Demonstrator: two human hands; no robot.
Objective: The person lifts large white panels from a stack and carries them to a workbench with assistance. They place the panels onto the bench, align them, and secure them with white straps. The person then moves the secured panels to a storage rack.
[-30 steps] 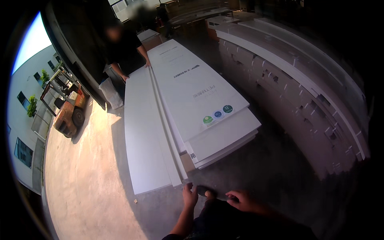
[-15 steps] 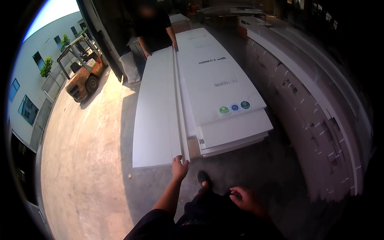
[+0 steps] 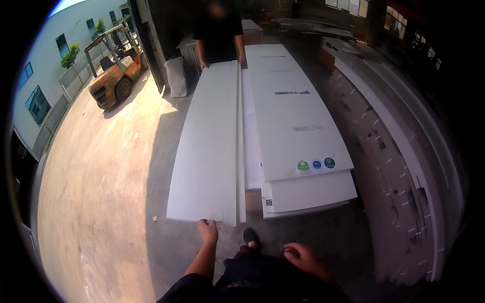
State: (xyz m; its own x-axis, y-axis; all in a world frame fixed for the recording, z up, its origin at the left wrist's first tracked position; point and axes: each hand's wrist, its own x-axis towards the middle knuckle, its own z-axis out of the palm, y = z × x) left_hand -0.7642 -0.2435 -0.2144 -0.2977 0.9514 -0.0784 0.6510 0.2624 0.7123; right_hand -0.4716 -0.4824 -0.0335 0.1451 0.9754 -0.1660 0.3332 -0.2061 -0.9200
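A wide white board (image 3: 202,151) lies lengthwise in front of me, with narrow white strips (image 3: 236,166) along its right side. My left hand (image 3: 207,232) is at the board's near edge, fingers bent and closed against it just left of the strips. My right hand (image 3: 301,257) hangs over the floor in front of my body, loosely curled, with nothing visible in it. To the right of the strips is a stack of white panels (image 3: 303,111) with printing and round stickers. At the far end a person (image 3: 220,38) has both hands at the board and strips.
An orange forklift (image 3: 117,70) stands outside on the sunlit ground to the left. Near the doorway is a white sack (image 3: 176,78). Long stacked boards (image 3: 389,146) run along the right side. My foot (image 3: 251,236) is close to the panels' near end.
My left hand has left the narrow strips and moved left to the wide board's near edge. The view has shifted, so the boards appear lower and further right. My right hand still hangs free.
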